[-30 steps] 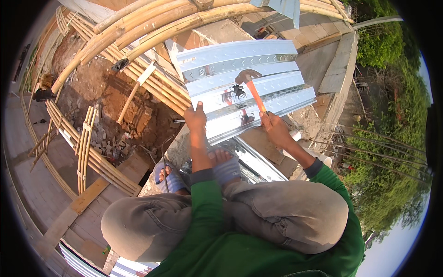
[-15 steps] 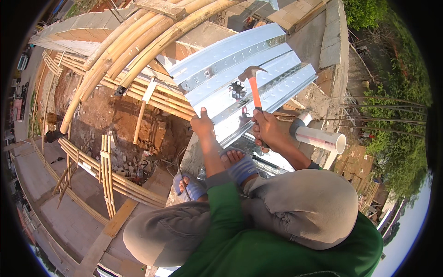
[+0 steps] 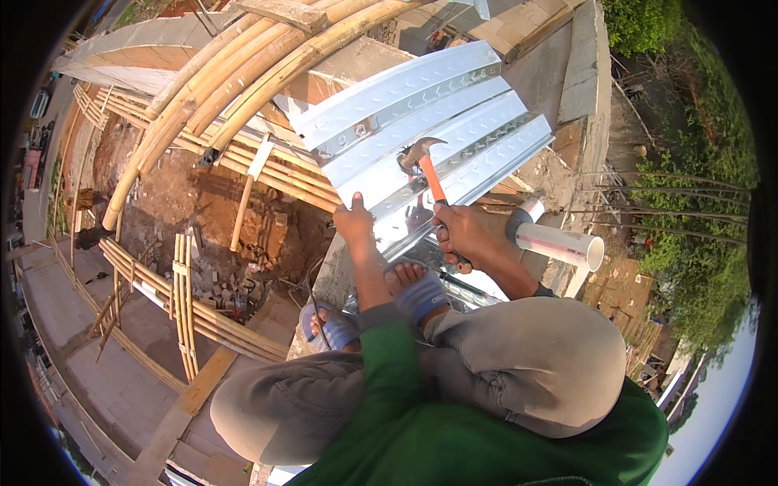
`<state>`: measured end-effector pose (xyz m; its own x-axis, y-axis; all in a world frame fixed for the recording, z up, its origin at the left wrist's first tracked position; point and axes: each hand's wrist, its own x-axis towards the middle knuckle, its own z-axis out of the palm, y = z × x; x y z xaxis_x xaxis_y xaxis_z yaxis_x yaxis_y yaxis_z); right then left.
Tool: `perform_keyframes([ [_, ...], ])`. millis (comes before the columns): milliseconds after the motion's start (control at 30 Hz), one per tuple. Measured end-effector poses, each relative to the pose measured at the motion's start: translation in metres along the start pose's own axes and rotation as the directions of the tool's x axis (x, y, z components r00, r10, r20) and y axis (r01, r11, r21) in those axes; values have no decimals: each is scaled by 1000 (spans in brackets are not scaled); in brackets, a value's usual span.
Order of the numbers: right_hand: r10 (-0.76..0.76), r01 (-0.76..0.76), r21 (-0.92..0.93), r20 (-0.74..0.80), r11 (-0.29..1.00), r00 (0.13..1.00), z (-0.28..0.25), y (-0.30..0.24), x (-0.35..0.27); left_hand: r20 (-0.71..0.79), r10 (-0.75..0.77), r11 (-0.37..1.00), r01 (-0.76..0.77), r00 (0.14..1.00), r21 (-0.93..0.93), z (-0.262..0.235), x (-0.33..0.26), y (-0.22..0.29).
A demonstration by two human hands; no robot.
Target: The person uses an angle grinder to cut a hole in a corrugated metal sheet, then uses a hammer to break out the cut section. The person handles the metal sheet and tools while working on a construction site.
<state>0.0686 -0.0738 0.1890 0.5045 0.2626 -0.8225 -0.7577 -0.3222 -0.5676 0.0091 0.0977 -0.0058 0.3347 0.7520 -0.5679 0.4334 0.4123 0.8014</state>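
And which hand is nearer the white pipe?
Right. The right hand, gripping the hammer, is left of the white pipe; the left hand is farther left, holding the metal sheet.

Ribbed silvery metal sheet, aslant, orange-handled claw hammer over it

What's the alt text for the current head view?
A person's right hand holds an orange-handled claw hammer over, possibly touching, a ribbed metal sheet; the left hand grips the sheet's near left edge. Bamboo poles lie to the left, a white pipe to the right.
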Motion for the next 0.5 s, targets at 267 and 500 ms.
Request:
perform_keyframes([
  [267,-582,581,-96,-279,808,764,-28,-55,-21,33,-121,992,122,992,-29,7,2,-4],
  [500,-4,-21,-336,-73,942,997,-34,-1,17,-97,109,982,-93,989,162,4,-22,17],
])
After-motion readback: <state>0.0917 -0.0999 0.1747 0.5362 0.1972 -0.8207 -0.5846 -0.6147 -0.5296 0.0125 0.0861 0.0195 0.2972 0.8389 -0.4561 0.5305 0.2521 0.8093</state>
